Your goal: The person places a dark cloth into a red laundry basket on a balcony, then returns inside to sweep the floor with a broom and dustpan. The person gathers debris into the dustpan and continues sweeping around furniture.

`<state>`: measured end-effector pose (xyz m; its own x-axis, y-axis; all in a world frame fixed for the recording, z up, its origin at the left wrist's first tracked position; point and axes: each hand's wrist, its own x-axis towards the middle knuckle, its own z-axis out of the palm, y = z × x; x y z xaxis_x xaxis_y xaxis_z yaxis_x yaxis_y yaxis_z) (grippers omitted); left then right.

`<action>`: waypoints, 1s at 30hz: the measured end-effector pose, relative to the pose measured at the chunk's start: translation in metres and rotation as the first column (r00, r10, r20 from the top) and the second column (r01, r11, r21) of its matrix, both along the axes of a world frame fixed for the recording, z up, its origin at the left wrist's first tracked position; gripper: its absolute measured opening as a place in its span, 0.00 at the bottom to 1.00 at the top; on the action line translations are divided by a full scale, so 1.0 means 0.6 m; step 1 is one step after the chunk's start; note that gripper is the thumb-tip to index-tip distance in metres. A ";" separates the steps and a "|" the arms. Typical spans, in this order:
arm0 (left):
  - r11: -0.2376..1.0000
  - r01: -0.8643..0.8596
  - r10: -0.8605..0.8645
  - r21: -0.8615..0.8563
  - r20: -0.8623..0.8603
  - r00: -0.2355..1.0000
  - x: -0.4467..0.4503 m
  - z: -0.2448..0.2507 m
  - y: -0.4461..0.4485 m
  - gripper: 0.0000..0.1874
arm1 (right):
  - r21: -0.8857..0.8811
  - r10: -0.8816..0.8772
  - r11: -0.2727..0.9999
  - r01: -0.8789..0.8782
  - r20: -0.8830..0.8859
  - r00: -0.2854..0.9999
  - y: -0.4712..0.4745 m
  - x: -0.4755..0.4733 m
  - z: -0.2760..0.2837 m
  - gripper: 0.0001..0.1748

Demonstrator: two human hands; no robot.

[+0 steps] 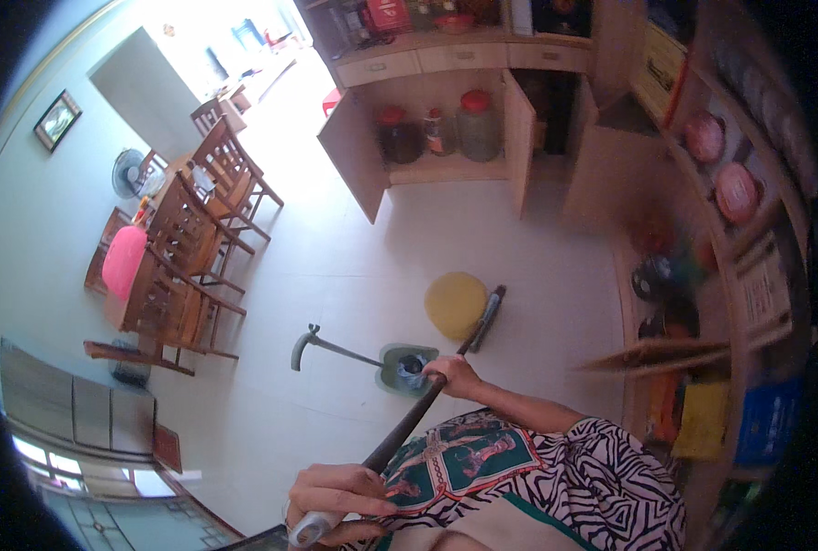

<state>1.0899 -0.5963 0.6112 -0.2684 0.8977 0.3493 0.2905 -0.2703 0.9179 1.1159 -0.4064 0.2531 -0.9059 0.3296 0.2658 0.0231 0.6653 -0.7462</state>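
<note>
A long dark handle [409, 421] slants across the lower middle of the head view. Near its light-coloured upper end, my left hand [340, 501] is closed around it. Farther down the same handle grips my right hand [452, 377]. The handle leads to a broom or squeegee head [489, 318] resting on the floor beside a round yellow object [456, 303]. A green long-handled dustpan [390, 386] lies left of my right hand, its curved grip [301, 348] pointing left. Something dark and a bluish, crumpled material [411, 366] sit in the pan.
Wooden chairs [189, 275] line a table with a pink cover [125, 262] at left. Ahead, a cabinet has its doors open [361, 155], with red-lidded jars [478, 127] inside. At right, blurred open shelving holds boxes [767, 420], and a door panel [657, 355] juts out.
</note>
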 end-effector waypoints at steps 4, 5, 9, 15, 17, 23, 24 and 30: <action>0.996 -0.089 0.087 -0.024 -0.064 0.994 0.012 -0.006 0.059 0.16 | 0.060 0.235 0.970 -0.236 0.027 0.972 0.088 -0.059 -0.005 0.08; 0.994 -0.103 0.101 -0.024 -0.072 0.992 0.004 -0.005 0.076 0.16 | 0.057 0.250 0.966 -0.251 0.019 0.968 0.100 -0.078 -0.005 0.09; 0.988 -0.154 0.154 0.014 -0.111 0.982 -0.062 -0.011 0.139 0.16 | 0.058 0.324 0.946 -0.320 -0.082 0.943 0.150 -0.195 -0.005 0.10; 0.989 -0.140 0.135 -0.041 -0.109 0.985 -0.210 -0.022 0.191 0.13 | -0.070 0.365 0.928 -0.365 -0.010 0.931 0.202 -0.309 -0.003 0.13; 0.982 -0.187 0.188 0.025 -0.036 0.981 -0.252 -0.018 0.205 0.13 | -0.088 0.382 0.922 -0.377 0.050 0.923 0.217 -0.339 0.010 0.13; 0.966 -0.175 0.148 0.193 0.145 0.978 -0.379 0.014 0.274 0.13 | -0.131 0.527 0.839 -0.528 -0.043 0.849 0.256 -0.457 0.045 0.12; 0.966 -0.175 0.148 0.192 0.144 0.978 -0.393 0.017 0.287 0.13 | -0.135 0.557 0.817 -0.560 -0.062 0.828 0.261 -0.481 0.047 0.12; 0.957 -0.173 0.125 0.235 0.204 0.971 -0.484 0.045 0.406 0.19 | -0.175 0.729 0.652 -0.738 -0.123 0.673 0.331 -0.584 0.059 0.16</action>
<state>0.7995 -0.3530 0.6379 -0.4734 0.7334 0.4879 0.1766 -0.4636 0.8683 0.7655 -0.2080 0.2884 -0.8656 -0.3903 0.3138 -0.4404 0.2948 -0.8480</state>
